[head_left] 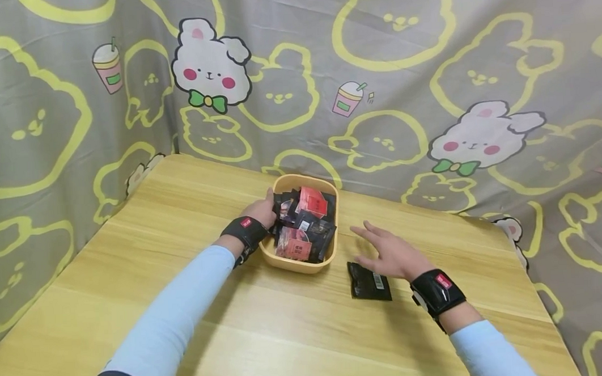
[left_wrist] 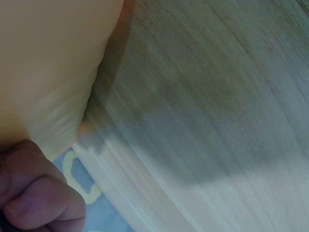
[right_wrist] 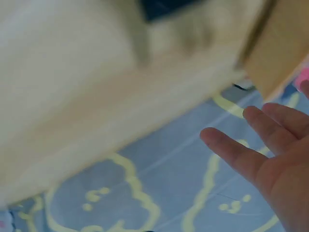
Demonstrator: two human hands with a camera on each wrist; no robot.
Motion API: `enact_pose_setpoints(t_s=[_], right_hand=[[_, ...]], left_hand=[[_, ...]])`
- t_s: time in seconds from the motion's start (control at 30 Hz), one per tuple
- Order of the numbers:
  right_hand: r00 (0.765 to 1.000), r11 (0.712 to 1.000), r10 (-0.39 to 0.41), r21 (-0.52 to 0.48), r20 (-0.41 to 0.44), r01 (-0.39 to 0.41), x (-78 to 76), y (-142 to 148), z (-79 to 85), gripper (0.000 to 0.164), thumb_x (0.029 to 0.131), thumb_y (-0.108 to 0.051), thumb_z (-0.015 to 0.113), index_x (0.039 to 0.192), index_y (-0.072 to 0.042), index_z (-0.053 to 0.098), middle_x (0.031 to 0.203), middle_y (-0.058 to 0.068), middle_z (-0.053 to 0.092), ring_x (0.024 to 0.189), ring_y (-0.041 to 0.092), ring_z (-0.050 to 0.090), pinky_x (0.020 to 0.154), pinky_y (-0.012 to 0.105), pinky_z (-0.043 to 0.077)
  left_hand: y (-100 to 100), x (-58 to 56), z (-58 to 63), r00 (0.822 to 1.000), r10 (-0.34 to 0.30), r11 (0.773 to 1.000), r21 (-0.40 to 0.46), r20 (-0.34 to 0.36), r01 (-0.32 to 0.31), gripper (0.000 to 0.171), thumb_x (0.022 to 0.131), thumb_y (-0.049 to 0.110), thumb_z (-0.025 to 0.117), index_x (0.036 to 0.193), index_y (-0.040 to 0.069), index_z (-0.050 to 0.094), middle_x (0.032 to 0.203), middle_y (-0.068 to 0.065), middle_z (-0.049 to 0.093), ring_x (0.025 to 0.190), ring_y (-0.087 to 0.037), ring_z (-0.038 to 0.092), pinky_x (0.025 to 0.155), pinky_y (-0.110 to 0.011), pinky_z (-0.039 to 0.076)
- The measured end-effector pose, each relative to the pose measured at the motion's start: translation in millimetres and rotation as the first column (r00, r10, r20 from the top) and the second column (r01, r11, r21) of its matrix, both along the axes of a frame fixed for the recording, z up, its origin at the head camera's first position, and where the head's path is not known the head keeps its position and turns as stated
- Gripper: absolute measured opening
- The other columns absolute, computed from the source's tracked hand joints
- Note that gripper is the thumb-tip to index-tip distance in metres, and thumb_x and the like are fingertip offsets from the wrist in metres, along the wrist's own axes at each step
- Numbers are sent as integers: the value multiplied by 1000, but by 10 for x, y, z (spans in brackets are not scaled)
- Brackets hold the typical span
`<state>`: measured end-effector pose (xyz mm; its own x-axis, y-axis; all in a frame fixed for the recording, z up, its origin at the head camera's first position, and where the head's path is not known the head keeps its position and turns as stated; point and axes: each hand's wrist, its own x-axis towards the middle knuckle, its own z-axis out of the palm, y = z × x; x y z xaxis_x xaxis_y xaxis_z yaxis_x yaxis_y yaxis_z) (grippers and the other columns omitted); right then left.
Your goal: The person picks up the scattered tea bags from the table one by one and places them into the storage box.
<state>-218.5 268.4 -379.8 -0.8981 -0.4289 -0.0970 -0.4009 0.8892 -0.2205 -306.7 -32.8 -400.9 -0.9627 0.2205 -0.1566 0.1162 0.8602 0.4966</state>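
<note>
A yellow plastic basket (head_left: 269, 260) on the table holds several black packets, some with red labels (head_left: 313, 202). My left hand (head_left: 257, 214) is at the basket's left rim, its curled fingers (left_wrist: 43, 203) beside the wall in the left wrist view. They pinch a black packet (head_left: 277, 204) at the rim, mostly hidden by the hand. Right of the basket, one black packet (head_left: 368, 284) with a barcode lies on the table. Just above it hovers my right hand (head_left: 392, 252), fingers spread and holding nothing.
The wood-grain table (head_left: 283, 331) carries the basket near its back edge. A grey curtain (head_left: 292, 18) with yellow cartoon outlines hangs behind and along both sides.
</note>
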Motion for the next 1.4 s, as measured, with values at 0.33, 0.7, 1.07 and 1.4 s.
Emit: enact_pose_setpoints(t_s=[0.33,0.7,1.07,1.4], right_hand=[[993,1000,20,19,115,-23,316,216,-358,78,72,-59,70,136,-19,50,137,24,47,122,40,49,96,52,43],[991,985,88,156,-99,-72,390,183,-479,55,78,-15,65,131,-5,54,123,24,59,102,35,64,81,44,51],[836,998,56,9,-546,-61,373,374,-575,46,77,-1,69,122,0,59,110,22,66,92,35,67,72,43,54],[840,1000,-9,-5,-543,8,103,276,-211,42,82,0,63,123,2,58,109,27,65,85,38,67,61,46,53]], left_hand=[[-17,-26,-48,1000,6,1000,15,3,-6,73,89,8,47,150,0,8,81,-17,65,60,-22,54,53,-28,41],[-28,38,-3,1000,8,1000,7,18,-8,72,91,10,47,150,0,5,84,-18,64,63,-24,56,55,-29,42],[18,-6,-9,1000,21,1000,-5,20,-21,74,90,10,49,150,3,6,82,-17,64,60,-23,56,51,-27,41],[24,11,9,999,34,999,-2,30,-34,72,92,12,48,151,4,6,83,-17,64,62,-23,56,54,-28,42]])
